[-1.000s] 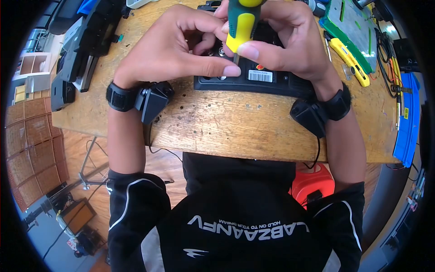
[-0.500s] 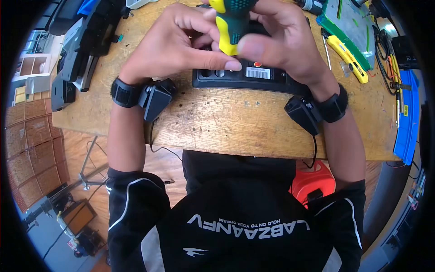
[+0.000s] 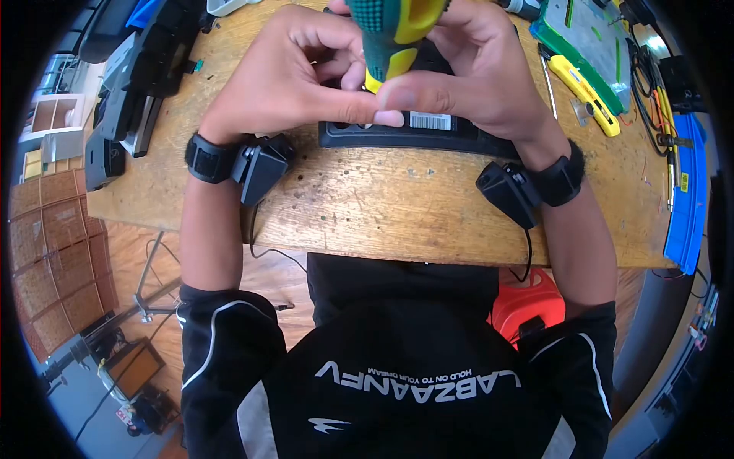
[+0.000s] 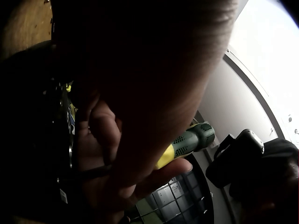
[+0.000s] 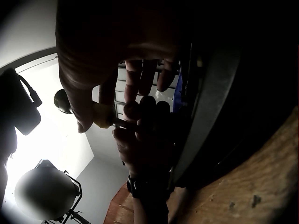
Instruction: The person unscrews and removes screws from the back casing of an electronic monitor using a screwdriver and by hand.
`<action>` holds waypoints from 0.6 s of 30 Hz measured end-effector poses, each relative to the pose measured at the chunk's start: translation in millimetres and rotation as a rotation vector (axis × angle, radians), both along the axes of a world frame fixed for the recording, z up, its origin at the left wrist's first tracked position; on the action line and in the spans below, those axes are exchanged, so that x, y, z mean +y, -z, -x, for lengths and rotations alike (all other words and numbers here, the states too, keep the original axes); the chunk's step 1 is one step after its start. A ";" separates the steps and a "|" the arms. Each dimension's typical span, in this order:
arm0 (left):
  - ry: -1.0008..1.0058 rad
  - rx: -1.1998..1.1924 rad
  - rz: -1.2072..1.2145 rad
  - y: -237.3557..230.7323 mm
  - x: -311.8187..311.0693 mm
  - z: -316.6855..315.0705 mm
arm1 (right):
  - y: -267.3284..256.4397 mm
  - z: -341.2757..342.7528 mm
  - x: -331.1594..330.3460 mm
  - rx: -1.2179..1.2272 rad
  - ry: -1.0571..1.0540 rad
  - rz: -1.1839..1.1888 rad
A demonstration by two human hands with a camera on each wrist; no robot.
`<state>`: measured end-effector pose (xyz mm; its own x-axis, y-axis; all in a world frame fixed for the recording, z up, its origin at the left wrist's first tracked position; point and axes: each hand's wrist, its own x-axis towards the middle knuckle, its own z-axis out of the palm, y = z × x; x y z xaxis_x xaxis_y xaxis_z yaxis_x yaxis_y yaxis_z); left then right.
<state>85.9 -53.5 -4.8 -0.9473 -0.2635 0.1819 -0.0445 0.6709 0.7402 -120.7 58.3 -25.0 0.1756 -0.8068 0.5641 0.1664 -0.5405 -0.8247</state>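
Observation:
A green-and-yellow screwdriver (image 3: 378,42) stands nearly upright over a black device (image 3: 352,140) that carries a white barcode label (image 3: 430,122). My right hand (image 3: 493,88) grips the lower handle between thumb and fingers. Lower down, the left hand (image 3: 279,80) pinches the metal shaft (image 5: 124,123), its thumb close over the device. Both thumbs overlap in the head view. The left wrist view shows the handle (image 4: 187,142) leaning out past a thumb. Hands hide the screwdriver's tip.
A yellow utility knife (image 3: 585,96) and a thin metal tool (image 3: 550,84) lie right of the device, by a green-edged tray (image 3: 581,46). Blue bin (image 3: 688,195) sits at the table's right edge; black cases (image 3: 149,65) stand at left. Wooden tabletop (image 3: 382,203) extends in front.
The screwdriver handle has turned, showing different green and yellow faces, and its top has swung left and back. The right thumb has slid left across the handle. The left hand keeps its pinch.

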 end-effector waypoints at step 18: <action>0.080 -0.011 -0.204 1.8 -8.6 -1.8 | 4.3 4.8 1.1 -0.045 -0.048 -0.147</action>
<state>87.7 -62.1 -6.6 -0.9683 -0.2180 0.1222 -0.0060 0.5092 0.8606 -125.5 59.5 -29.3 0.1928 -0.8725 0.4490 0.2274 -0.4054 -0.8854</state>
